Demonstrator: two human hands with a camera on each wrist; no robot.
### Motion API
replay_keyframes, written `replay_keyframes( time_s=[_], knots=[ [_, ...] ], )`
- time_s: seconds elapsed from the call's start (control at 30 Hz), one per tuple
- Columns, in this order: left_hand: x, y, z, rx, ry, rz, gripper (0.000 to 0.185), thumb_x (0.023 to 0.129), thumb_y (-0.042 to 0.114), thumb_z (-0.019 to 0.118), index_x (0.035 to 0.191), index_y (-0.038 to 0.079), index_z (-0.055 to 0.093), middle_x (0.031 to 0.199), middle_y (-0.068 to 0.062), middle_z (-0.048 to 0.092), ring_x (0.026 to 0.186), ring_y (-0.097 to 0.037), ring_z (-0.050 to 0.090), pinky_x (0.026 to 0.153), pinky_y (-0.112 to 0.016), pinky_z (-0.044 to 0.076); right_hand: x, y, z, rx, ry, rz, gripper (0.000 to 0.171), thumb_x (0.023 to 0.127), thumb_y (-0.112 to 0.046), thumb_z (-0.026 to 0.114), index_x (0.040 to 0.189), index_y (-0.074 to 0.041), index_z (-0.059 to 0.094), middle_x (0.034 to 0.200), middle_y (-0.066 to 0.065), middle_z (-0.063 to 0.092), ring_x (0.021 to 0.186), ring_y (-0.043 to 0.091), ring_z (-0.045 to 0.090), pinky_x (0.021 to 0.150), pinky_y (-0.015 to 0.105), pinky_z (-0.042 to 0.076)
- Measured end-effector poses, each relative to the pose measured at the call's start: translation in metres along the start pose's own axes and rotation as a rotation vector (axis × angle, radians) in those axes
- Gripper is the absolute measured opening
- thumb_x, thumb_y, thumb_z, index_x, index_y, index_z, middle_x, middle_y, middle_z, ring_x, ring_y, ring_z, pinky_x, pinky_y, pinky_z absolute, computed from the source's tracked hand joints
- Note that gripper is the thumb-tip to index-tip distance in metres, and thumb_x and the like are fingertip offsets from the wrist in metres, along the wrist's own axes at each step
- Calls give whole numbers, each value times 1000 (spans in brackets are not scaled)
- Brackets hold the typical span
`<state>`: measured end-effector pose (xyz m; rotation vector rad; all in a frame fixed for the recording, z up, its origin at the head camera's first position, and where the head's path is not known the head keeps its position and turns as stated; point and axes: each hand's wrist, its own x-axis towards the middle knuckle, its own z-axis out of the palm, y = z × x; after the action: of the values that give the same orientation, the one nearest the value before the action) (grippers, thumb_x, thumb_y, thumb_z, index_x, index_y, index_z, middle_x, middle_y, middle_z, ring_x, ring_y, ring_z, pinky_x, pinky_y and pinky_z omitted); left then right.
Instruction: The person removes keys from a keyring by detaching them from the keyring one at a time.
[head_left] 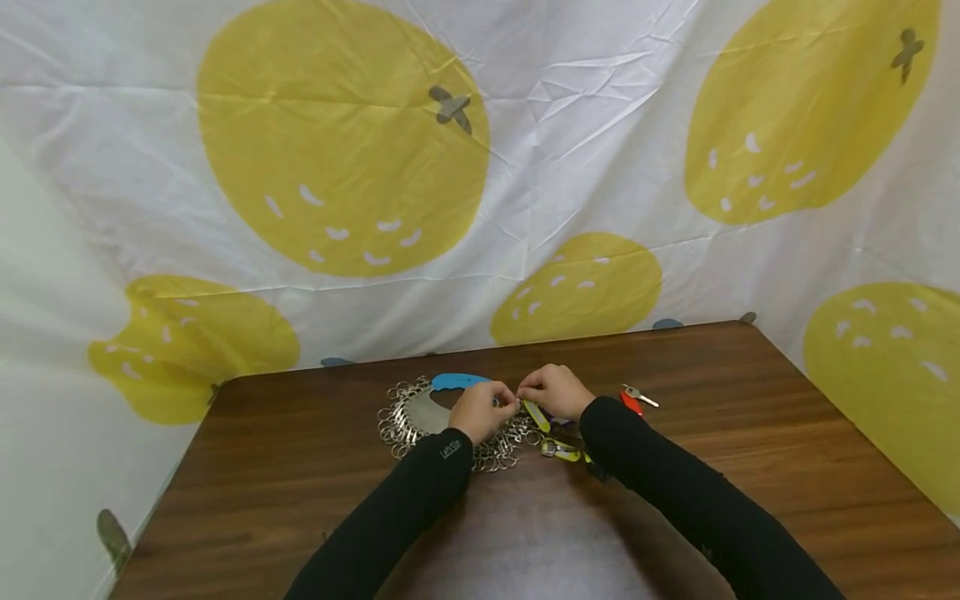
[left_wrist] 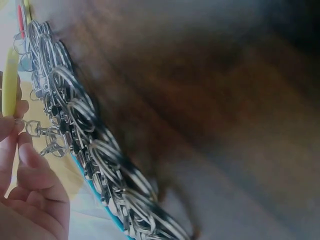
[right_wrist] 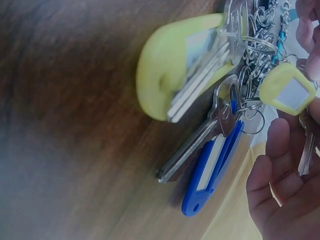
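The left hand [head_left: 480, 410] and the right hand [head_left: 553, 390] meet fingertip to fingertip above the far middle of the surface [head_left: 750, 467]. Both have curled fingers and they pinch the same thing: a yellow key tag [head_left: 536, 415] with a small metal clasp [left_wrist: 34, 128] at its end. In the right wrist view the tag [right_wrist: 288, 91] sits at the fingertips, and a key [right_wrist: 306, 145] hangs inside that palm.

Just under and left of the left grip lies a pile of metal key rings [head_left: 408, 425], on a grey tray with a blue rim [head_left: 457, 381]; the rings [left_wrist: 107, 160] nearly touch the fingers. Under the right grip lie a second yellow tag with keys [right_wrist: 175, 65] and a blue tag with a key [right_wrist: 212, 170], both flat on the wood. A red tag with a key [head_left: 633, 400] lies near, to the right of the right grip.

Toward the person the surface is bare wood, wide on both sides of the sleeves [head_left: 675, 492]. Behind the grips, the far edge is near, and there hangs a white cloth with yellow fruit print [head_left: 345, 142].
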<state>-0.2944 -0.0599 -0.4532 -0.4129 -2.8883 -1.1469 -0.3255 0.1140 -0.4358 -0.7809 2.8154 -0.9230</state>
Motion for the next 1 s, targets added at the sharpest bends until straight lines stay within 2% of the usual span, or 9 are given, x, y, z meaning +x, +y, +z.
replay_keyframes(
  time_s=[0.23,0.4,0.63,0.87,1.0],
  knots=[
    [1,3,-2,-19,-60,-69,15,91,25,61,94,15,72,98,-3,70,82,-16,62,69,-29,48,-1,1,-2,19,-31,-22,20,94,-18,59,101,-7,74,94,8,73,68,8,56,65,24,43],
    [-1,9,-5,-38,-48,-85,21,92,31,58,92,15,71,89,-3,70,72,-14,59,64,-28,45,-2,2,-3,33,-27,-30,19,94,-17,59,101,-8,74,94,7,73,70,9,57,66,25,44],
    [-3,9,-4,0,-7,-51,14,91,24,60,87,14,70,83,-3,69,65,-12,54,61,-26,43,-1,1,-1,-43,-17,-61,19,94,-20,59,99,-10,75,97,6,74,82,15,66,74,29,49],
    [1,4,-3,20,-24,15,13,92,23,61,85,15,67,87,-3,68,65,-13,53,58,-26,40,4,4,0,-72,9,-62,17,92,-19,62,95,-10,76,93,5,74,82,14,66,74,28,50],
    [3,0,0,17,-29,5,13,93,23,61,88,15,68,88,-3,68,66,-12,53,58,-25,40,5,7,4,-47,11,-38,17,91,-19,62,96,-9,75,94,5,74,82,14,65,73,28,50]
  ],
)
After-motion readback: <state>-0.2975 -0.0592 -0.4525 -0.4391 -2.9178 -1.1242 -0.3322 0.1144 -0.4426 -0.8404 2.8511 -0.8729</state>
